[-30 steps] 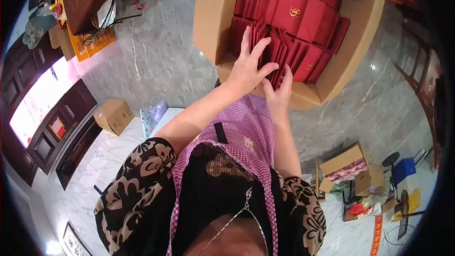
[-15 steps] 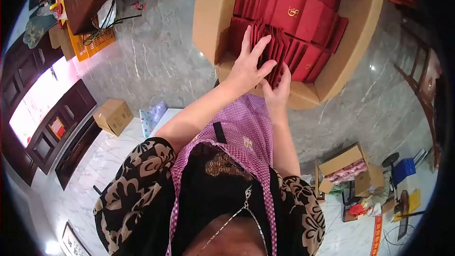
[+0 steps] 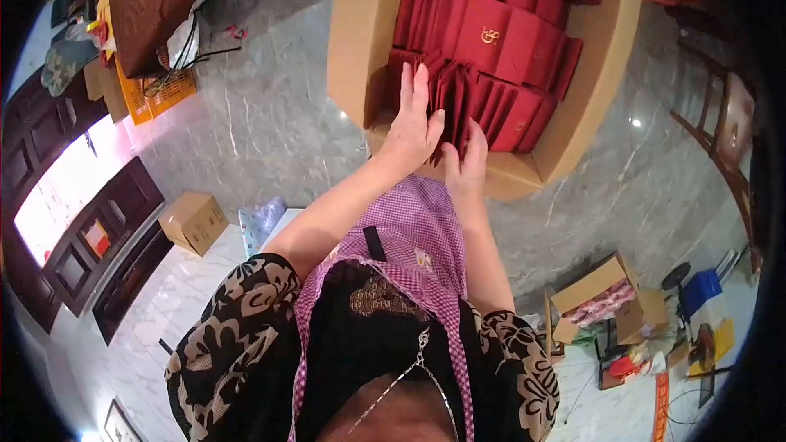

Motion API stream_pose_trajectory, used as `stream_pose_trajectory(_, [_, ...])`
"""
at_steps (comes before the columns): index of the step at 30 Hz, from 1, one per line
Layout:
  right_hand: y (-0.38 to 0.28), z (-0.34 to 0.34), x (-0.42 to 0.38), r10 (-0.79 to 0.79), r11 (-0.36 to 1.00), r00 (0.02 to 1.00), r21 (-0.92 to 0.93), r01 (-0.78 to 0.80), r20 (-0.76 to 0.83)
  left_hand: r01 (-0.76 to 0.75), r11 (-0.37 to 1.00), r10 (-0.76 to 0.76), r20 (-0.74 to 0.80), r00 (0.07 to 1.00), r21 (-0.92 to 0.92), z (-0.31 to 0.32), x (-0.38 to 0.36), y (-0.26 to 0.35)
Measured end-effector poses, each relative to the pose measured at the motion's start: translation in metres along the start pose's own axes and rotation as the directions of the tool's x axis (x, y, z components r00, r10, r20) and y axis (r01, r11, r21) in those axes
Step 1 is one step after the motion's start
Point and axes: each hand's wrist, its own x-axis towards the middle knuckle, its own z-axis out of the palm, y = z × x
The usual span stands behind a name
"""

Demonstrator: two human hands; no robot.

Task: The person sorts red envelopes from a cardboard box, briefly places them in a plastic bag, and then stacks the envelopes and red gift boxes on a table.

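A cardboard box [image 3: 350, 41] in front of me holds rows of flat red pouches with gold emblems [image 3: 490, 36]. Both hands are at its near side, around a bunch of red pouches [image 3: 450, 98] standing on edge. My left hand [image 3: 409, 131] presses along the bunch's left side, fingers stretched and thumb apart. On the near right, my right hand [image 3: 467, 170] has its thumb and fingers about the bunch's lower end. The pouches hide part of the right fingertips.
The box stands over a grey marbled floor [image 3: 270, 106]. To the left are a closed carton [image 3: 193, 221] and an orange crate [image 3: 164, 98]. An open carton [image 3: 594, 278] with pink items sits at the lower right. A wooden chair [image 3: 720, 131] stands at far right.
The box and both hands have shifted slightly left in view. My left fingers have straightened and moved to the left side of the bunch. The hands stay around the pouches.
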Motion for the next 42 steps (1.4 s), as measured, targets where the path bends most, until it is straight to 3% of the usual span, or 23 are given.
stream_pose_trajectory(6, [0.007,0.004,-0.001,-0.121,0.988,0.993,-0.098,0.121,0.008,0.077,0.991,-0.078,-0.009,0.997,-0.107,0.014,-0.002,0.007])
stream_pose_trajectory(10, [0.007,0.005,-0.002,-0.109,0.991,0.994,-0.069,0.111,0.020,0.311,0.881,-0.340,-0.020,0.940,-0.356,0.016,0.000,0.018])
stream_pose_trajectory(13, [0.008,0.003,-0.003,-0.098,0.993,0.995,-0.056,0.099,0.033,0.410,0.853,-0.407,0.079,0.910,-0.323,0.022,-0.001,0.003])
stream_pose_trajectory(15, [0.006,0.005,-0.001,-0.086,0.992,0.993,-0.084,0.093,0.080,0.398,0.869,-0.402,0.047,0.914,-0.294,0.023,0.005,0.003])
stream_pose_trajectory(16, [0.006,0.004,0.000,-0.098,0.992,0.992,-0.077,0.104,0.078,0.435,0.884,-0.438,0.023,0.899,-0.170,0.021,0.006,0.005])
stream_pose_trajectory(18, [0.005,0.000,0.006,-0.111,0.982,0.976,-0.131,0.137,0.189,0.449,0.879,-0.453,0.009,0.891,-0.160,0.019,0.007,0.001])
stream_pose_trajectory(19, [0.005,-0.004,0.009,-0.152,0.979,0.975,-0.108,0.171,0.162,0.473,0.868,-0.477,0.007,0.879,-0.152,0.019,0.008,-0.002])
stream_pose_trajectory(21, [0.010,-0.020,0.030,-0.088,0.994,0.986,0.072,0.078,0.145,0.402,0.909,-0.407,-0.031,0.913,-0.112,0.021,0.008,-0.009])
stream_pose_trajectory(22, [0.013,-0.023,0.043,-0.056,0.995,0.996,0.082,0.061,-0.068,0.398,0.910,-0.402,-0.012,0.916,-0.113,0.018,0.008,-0.006])
stream_pose_trajectory(23, [0.016,-0.032,0.062,0.071,0.994,0.988,0.093,-0.058,-0.139,0.375,0.910,-0.386,-0.029,0.922,-0.175,0.017,0.007,-0.005])
stream_pose_trajectory(24, [0.033,-0.037,0.086,-0.036,0.996,0.956,0.071,0.059,-0.291,0.363,0.916,-0.374,-0.036,0.927,-0.173,0.013,0.007,-0.003])
stream_pose_trajectory(26, [0.060,-0.053,0.128,-0.064,0.963,0.944,-0.269,-0.027,-0.325,0.337,0.904,-0.357,-0.034,0.933,-0.262,0.003,0.002,-0.003])
stream_pose_trajectory(28, [0.060,-0.057,0.154,0.117,0.816,0.946,-0.514,-0.265,-0.303,0.399,0.880,-0.413,-0.001,0.911,-0.256,-0.012,-0.006,-0.006])
stream_pose_trajectory(29, [0.058,-0.057,0.164,0.232,0.789,0.939,-0.516,-0.335,-0.254,0.427,0.863,-0.441,0.013,0.898,-0.271,-0.019,-0.014,-0.008])
stream_pose_trajectory(30, [0.059,-0.055,0.169,0.234,0.793,0.940,-0.511,-0.331,-0.246,0.394,0.851,-0.411,0.027,0.911,-0.346,-0.032,-0.018,0.006])
stream_pose_trajectory(34, [0.073,-0.044,0.178,0.241,0.813,0.950,-0.494,-0.309,-0.197,0.420,0.848,-0.448,-0.015,0.894,-0.322,-0.063,-0.036,0.017])
stream_pose_trajectory(37, [0.073,-0.039,0.179,0.205,0.819,0.947,-0.487,-0.305,-0.248,0.445,0.830,-0.475,-0.009,0.880,-0.337,-0.082,-0.042,0.023])
stream_pose_trajectory(39, [0.076,-0.037,0.180,0.330,0.813,0.904,-0.405,-0.418,-0.271,0.483,0.800,-0.520,-0.008,0.854,-0.357,-0.088,-0.048,0.021])
stream_pose_trajectory(40, [0.078,-0.037,0.181,0.381,0.854,0.896,-0.285,-0.435,-0.225,0.520,0.769,-0.560,0.000,0.829,-0.372,-0.091,-0.051,0.019])
stream_pose_trajectory(42, [0.079,-0.036,0.183,0.399,0.862,0.897,-0.256,-0.438,-0.189,0.495,0.764,-0.547,-0.008,0.837,-0.415,-0.094,-0.055,0.013])
